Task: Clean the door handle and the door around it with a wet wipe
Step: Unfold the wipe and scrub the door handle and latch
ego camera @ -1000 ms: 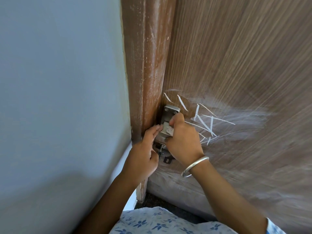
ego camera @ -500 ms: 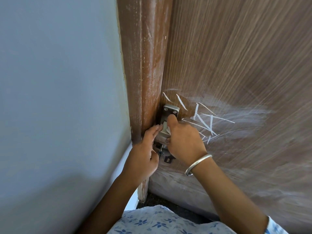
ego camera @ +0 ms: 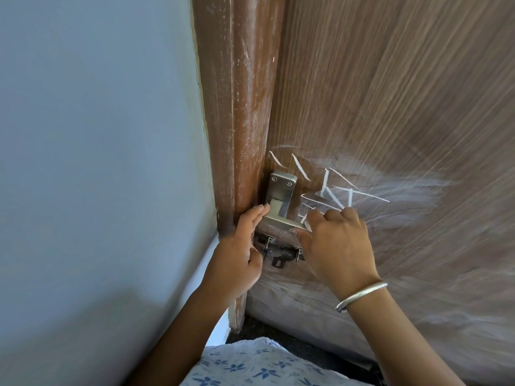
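A silver lever door handle (ego camera: 280, 196) sits at the left edge of the brown wood-grain door (ego camera: 390, 93). White chalk lines (ego camera: 334, 193) and a pale smear cover the door to its right. My left hand (ego camera: 242, 254) is empty, its fingertips resting against the handle's left side. My right hand (ego camera: 337, 246) lies curled on the door just right of the handle's lever, over the lowest chalk lines. A small white edge of the wet wipe (ego camera: 305, 223) shows under its fingers; the rest is hidden.
A black sliding bolt (ego camera: 278, 253) is fixed under the handle, between my hands. The reddish-brown door frame (ego camera: 239, 107) and a blue-grey wall (ego camera: 97, 135) stand to the left. Dark floor (ego camera: 278, 332) shows below. A silver bangle (ego camera: 362, 296) circles my right wrist.
My right hand has slid off the handle plate, down and to the right onto the door, uncovering the handle. My left hand has stayed at the handle's left side.
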`<move>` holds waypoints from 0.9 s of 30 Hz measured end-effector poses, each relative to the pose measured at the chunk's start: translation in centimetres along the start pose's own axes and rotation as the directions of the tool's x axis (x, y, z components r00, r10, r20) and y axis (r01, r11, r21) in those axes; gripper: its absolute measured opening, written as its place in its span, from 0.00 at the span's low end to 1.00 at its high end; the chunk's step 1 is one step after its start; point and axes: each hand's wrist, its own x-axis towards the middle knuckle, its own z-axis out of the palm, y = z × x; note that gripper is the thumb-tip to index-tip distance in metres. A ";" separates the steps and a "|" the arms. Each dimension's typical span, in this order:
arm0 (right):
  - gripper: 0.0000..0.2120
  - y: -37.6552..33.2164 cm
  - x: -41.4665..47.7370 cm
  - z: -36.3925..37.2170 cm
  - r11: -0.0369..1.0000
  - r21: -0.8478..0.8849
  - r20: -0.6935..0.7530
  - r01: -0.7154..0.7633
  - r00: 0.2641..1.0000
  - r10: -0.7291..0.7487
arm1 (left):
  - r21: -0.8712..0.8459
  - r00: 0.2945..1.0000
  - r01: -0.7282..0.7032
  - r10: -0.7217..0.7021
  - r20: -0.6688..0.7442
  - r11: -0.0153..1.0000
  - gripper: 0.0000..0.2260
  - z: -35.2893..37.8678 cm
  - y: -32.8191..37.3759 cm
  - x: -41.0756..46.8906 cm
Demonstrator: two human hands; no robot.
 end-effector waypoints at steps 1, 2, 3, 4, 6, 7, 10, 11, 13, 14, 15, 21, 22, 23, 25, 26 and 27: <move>0.16 -0.2 0.1 -0.2 1.000 0.003 0.022 -0.006 1.000 0.006 | 0.003 1.000 -0.002 0.002 0.000 1.000 0.39 0.0 0.0 0.0; 0.14 -0.4 0.2 -0.5 1.000 0.002 0.042 -0.007 0.999 0.006 | 0.009 1.000 -0.005 0.005 0.002 1.000 0.38 0.0 0.0 0.0; 0.11 -0.6 0.4 -0.6 1.000 -0.006 0.056 0.004 0.998 -0.004 | 0.015 1.000 -0.002 0.002 0.005 1.000 0.38 0.0 -0.1 0.1; 0.09 -0.7 0.7 -0.8 1.000 -0.018 0.065 0.024 0.998 -0.023 | 0.021 1.000 0.006 -0.006 0.009 1.000 0.37 0.1 -0.1 0.1; 0.08 -1.2 1.3 -1.0 0.996 -0.036 0.088 0.079 0.993 -0.076 | 0.041 1.000 0.030 -0.030 0.005 0.999 0.34 0.1 -0.1 0.3; 0.09 -1.5 1.6 -1.1 0.993 -0.042 0.096 0.110 0.990 -0.105 | 0.055 0.999 0.040 -0.040 0.000 0.998 0.33 0.1 0.0 0.3; 0.09 -2.1 2.3 -1.1 0.984 -0.007 0.102 0.179 0.979 -0.177 | 0.074 0.999 0.045 -0.044 -0.013 0.996 0.32 0.1 0.2 0.5; 0.09 -2.3 2.5 -1.1 0.983 0.048 0.103 0.178 0.978 -0.182 | 0.073 0.999 0.046 -0.045 -0.016 0.996 0.32 0.1 0.3 0.5; 0.09 -2.7 2.9 -1.0 0.970 0.195 0.108 0.142 0.980 -0.166 | 0.066 0.998 0.054 -0.053 -0.025 0.996 0.32 0.0 0.5 0.7; 0.09 -2.8 3.1 -0.9 0.958 0.263 0.109 0.114 0.983 -0.147 | 0.063 0.998 0.055 -0.053 -0.028 0.997 0.32 0.1 0.6 0.7; 0.09 -3.0 3.3 -0.7 0.942 0.325 0.104 0.078 0.988 -0.118 | 0.062 0.998 0.051 -0.050 -0.029 0.997 0.32 0.1 0.6 0.7; 0.12 -2.9 2.9 0.9 0.840 0.543 -0.036 0.011 0.999 0.010 | 0.031 0.999 0.038 -0.037 -0.031 0.999 0.32 0.2 0.3 0.7; 0.12 -2.9 2.8 1.1 0.841 0.540 -0.058 0.026 0.998 0.007 | 0.024 0.999 0.040 -0.039 -0.030 0.999 0.33 0.2 0.3 0.7; 0.12 -2.9 2.8 1.4 0.850 0.526 -0.079 0.045 0.997 -0.004 | 0.021 0.999 0.041 -0.040 -0.028 0.999 0.33 0.2 0.3 0.6; 0.14 -2.9 2.9 1.7 0.866 0.494 -0.103 0.074 0.994 -0.026 | 0.032 0.999 0.040 -0.039 -0.030 0.999 0.33 0.2 0.2 0.6; 0.15 -2.9 3.0 1.8 0.864 0.497 -0.102 0.074 0.994 -0.026 | 0.038 0.999 0.039 -0.038 -0.032 0.999 0.33 0.3 0.1 0.6; 0.16 -2.9 3.0 1.9 0.856 0.513 -0.097 0.065 0.995 -0.018 | 0.041 0.999 0.037 -0.036 -0.032 0.998 0.33 0.3 0.0 0.6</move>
